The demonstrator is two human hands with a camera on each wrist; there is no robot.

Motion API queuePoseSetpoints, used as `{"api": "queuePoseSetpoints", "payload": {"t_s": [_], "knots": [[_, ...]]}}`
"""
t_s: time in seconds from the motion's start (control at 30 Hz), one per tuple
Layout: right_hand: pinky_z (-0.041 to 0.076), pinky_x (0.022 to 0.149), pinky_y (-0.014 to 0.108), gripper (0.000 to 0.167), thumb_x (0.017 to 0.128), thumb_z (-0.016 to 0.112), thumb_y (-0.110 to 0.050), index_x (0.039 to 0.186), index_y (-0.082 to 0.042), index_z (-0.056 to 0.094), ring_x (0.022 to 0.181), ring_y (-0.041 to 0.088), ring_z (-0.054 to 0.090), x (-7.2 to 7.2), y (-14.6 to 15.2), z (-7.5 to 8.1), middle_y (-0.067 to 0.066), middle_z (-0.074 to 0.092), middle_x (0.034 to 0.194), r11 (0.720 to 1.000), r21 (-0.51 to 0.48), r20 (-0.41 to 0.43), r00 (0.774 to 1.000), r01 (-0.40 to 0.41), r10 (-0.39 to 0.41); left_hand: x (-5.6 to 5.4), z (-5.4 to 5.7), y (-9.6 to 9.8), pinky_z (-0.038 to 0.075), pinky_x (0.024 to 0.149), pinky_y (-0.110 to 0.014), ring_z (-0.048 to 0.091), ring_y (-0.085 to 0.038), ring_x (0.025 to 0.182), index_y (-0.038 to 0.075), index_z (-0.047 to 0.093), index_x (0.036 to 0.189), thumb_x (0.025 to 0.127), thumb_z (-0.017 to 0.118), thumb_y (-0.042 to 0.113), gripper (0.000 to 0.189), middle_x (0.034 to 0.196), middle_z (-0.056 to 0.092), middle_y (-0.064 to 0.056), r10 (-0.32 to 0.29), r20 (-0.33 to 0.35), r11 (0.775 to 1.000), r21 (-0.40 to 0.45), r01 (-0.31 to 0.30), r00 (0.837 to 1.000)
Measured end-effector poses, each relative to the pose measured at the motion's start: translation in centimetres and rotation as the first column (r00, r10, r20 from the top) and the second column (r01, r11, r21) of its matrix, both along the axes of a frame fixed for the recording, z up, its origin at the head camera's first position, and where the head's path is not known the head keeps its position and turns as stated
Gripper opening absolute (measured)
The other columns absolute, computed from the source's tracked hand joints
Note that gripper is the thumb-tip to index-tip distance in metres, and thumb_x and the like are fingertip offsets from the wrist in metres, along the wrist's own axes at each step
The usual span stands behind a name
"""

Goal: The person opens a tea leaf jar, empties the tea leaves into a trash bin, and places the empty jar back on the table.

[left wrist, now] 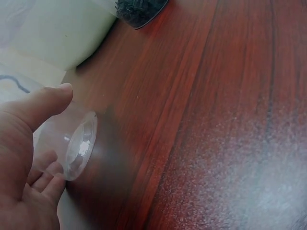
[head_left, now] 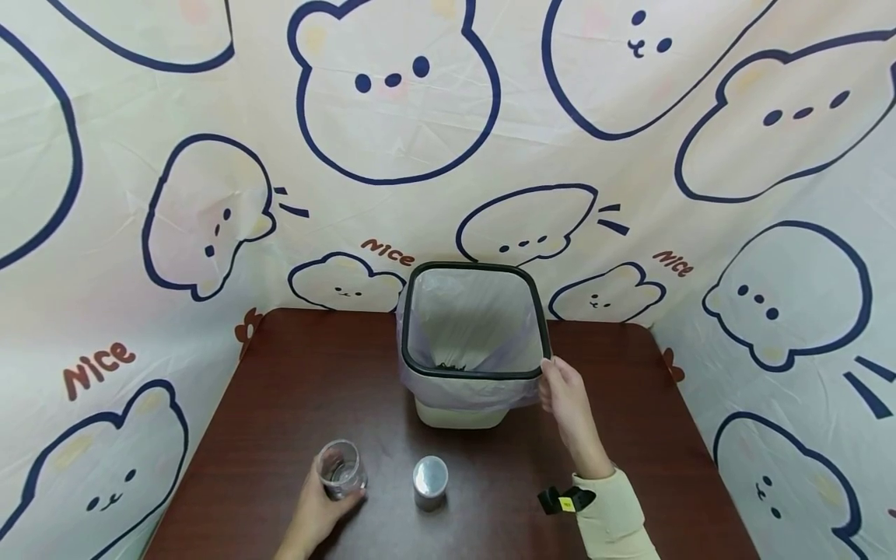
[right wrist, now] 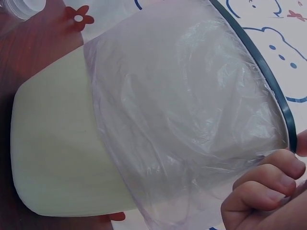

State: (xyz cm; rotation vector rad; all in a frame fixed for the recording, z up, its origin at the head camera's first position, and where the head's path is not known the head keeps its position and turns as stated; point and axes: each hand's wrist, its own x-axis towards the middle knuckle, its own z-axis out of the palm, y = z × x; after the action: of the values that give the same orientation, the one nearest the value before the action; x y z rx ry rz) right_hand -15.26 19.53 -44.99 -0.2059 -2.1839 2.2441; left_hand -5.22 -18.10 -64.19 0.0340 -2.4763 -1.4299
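Observation:
My left hand (head_left: 318, 504) holds a clear, see-through cup (head_left: 341, 469) just above or on the table; in the left wrist view the thumb lies on one side of the cup (left wrist: 79, 146) and the fingers on the other. With my right hand (head_left: 568, 400) I grip the near right corner of the dark rim (head_left: 476, 376) of a pale trash bin (head_left: 462, 418). A thin, purplish bin bag (right wrist: 177, 96) lines the bin and hangs over its outside. Some dark bits (head_left: 449, 367) show low inside it.
Between the hands stands a small jar with a silvery lid (head_left: 430, 476); the left wrist view shows dark contents in the jar (left wrist: 139, 10). All stand on a dark brown wooden table (head_left: 315, 373). A cloth (head_left: 392, 140) printed with cartoon animals surrounds the table at back and sides.

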Motion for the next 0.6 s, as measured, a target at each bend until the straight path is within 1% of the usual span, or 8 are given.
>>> {"api": "queuePoseSetpoints", "payload": {"t_s": [0.1,0.23,0.43,0.5,0.6], "knots": [[0.024,0.047,0.023,0.039,0.108,0.047,-0.022,0.073,-0.009,0.039,0.048,0.009,0.027,0.0,0.0,0.1,-0.003,0.033,0.057,1.0,0.011,0.002,1.0,0.001,-0.001,0.0,0.1,0.0,0.031,0.097,-0.01,0.06,-0.042,0.109,-0.008,0.048,0.132,0.061,0.096,0.008,0.087,0.118,0.065,-0.023,-0.001,0.001,1.0,0.012,0.001,1.0],[0.024,0.047,0.023,0.04,0.108,0.048,-0.024,0.073,-0.007,0.039,0.047,0.01,0.028,0.1,0.1,0.1,-0.002,0.035,0.056,1.0,0.026,-0.008,1.0,0.002,-0.002,0.0,0.1,0.1,0.031,0.097,-0.01,0.06,-0.042,0.108,-0.008,0.047,0.133,0.061,0.096,0.009,0.089,0.117,0.065,-0.022,0.004,0.006,1.0,0.0,-0.004,1.0],[0.023,0.047,0.023,0.043,0.108,0.051,-0.029,0.073,-0.006,0.039,0.047,0.011,0.029,0.3,0.3,-0.5,-0.001,0.036,0.057,1.0,0.026,-0.019,1.0,-0.002,0.002,0.0,0.1,0.0,0.03,0.097,-0.009,0.059,-0.042,0.109,-0.009,0.046,0.134,0.062,0.096,0.009,0.09,0.118,0.065,-0.023,0.005,0.019,1.0,-0.003,-0.005,1.0],[0.024,0.047,0.023,0.044,0.108,0.051,-0.032,0.074,-0.006,0.039,0.047,0.011,0.029,0.3,0.4,-0.8,-0.001,0.036,0.057,0.999,0.038,-0.02,1.0,-0.006,0.007,0.1,0.1,0.0,0.029,0.097,-0.008,0.059,-0.042,0.11,-0.009,0.046,0.133,0.062,0.096,0.009,0.089,0.118,0.064,-0.023,0.006,0.02,1.0,-0.003,-0.006,1.0],[0.024,0.047,0.022,0.044,0.109,0.047,-0.035,0.077,-0.005,0.042,0.049,0.01,0.031,0.6,0.5,-1.1,0.0,0.038,0.059,0.998,0.057,-0.035,0.999,-0.023,0.025,0.0,0.2,0.1,0.029,0.097,-0.007,0.059,-0.042,0.109,-0.009,0.047,0.133,0.061,0.096,0.009,0.088,0.118,0.065,-0.023,0.004,0.012,1.0,-0.005,-0.004,1.0]]}}
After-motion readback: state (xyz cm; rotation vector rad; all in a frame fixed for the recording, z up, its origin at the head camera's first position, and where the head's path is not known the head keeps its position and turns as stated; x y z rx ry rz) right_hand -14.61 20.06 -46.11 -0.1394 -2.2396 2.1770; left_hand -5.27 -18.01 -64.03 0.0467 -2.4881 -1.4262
